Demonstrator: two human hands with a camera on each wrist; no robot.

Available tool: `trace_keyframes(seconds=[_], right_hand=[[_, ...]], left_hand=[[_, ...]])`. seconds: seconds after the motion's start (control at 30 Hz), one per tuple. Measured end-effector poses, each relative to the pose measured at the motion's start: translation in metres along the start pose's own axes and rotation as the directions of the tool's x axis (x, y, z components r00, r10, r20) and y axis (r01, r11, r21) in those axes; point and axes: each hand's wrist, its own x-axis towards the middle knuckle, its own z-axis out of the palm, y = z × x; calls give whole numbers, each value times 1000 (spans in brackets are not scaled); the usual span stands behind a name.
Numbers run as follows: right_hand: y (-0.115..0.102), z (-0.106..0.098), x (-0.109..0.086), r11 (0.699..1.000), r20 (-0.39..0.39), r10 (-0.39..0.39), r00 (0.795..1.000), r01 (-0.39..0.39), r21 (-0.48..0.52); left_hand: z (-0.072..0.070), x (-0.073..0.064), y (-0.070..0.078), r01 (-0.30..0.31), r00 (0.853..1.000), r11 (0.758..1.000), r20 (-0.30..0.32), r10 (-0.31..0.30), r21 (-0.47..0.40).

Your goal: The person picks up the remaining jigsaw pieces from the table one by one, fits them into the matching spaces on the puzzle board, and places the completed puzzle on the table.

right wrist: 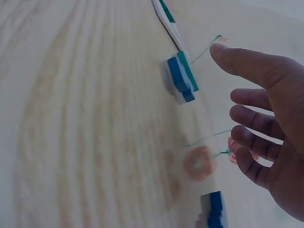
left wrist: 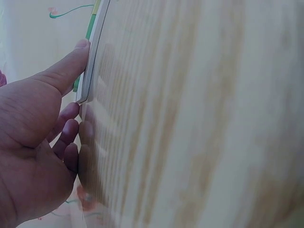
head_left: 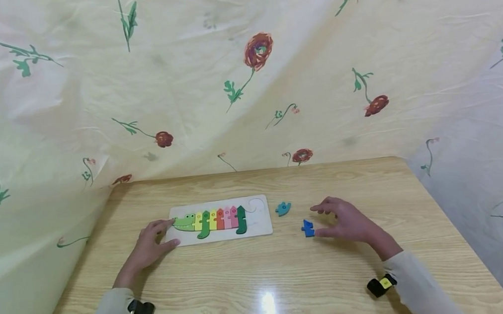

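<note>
A white puzzle board [head_left: 257,226] bears a green crocodile in coloured pieces [head_left: 212,220]; its right end shows only a printed curled outline. My left hand [head_left: 152,243] rests at the board's left end, thumb along the near edge and other fingers by the corner. In the left wrist view the thumb [left wrist: 71,66] lies straight against the board's side. Over the table, my right hand [head_left: 344,221] is spread with nothing in it. Its thumb is right beside a dark blue puzzle piece [head_left: 309,228]. Between board and hand lies a teal piece [head_left: 283,208].
The wooden table [head_left: 261,266] reaches back to a flowered cloth [head_left: 191,82] that also hangs at both sides. A black wrist camera [head_left: 142,310] sits on the left sleeve and another camera [head_left: 379,286] on the right. Low in the right wrist view is a blue piece [right wrist: 216,209].
</note>
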Motion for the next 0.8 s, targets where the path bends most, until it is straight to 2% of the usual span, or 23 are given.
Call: trace_keyframes(seconds=[0.23,0.8], right_hand=[[2,9,0,1000,24,5,1000,-5,-23],[2,23,1,997,55,44,997,-41,-65]], left_hand=[[0,0,0,11,1000,1000,6,-11,-9],[0,-1,0,-7,1000,1000,-2,7,-5]])
